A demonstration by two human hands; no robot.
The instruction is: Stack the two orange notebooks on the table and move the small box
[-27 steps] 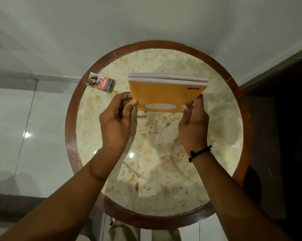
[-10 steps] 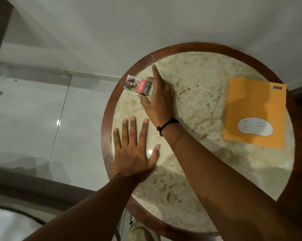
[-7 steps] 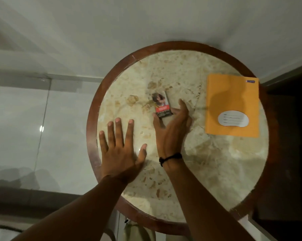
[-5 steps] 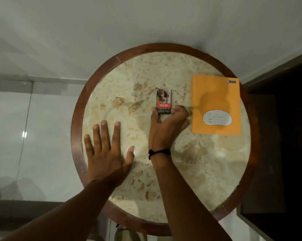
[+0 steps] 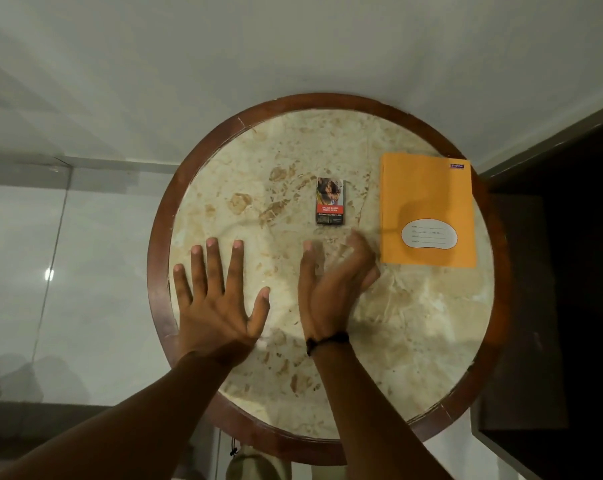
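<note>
The small box (image 5: 330,201) lay flat near the round worktop's (image 5: 203,174) middle, long axis running toward the far edge, just beyond the right hand (image 5: 331,289), whose blurred fingers (image 5: 357,245) were loosely open and empty. The left hand (image 5: 217,299) lay spread flat. The orange notebooks (image 5: 428,209) sat at the right edge.

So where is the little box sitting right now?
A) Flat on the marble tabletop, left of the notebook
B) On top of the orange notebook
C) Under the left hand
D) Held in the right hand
A: the small box lies by itself on the table, apart from the orange notebook to its right, with the right hand just below it and not touching it.
</note>
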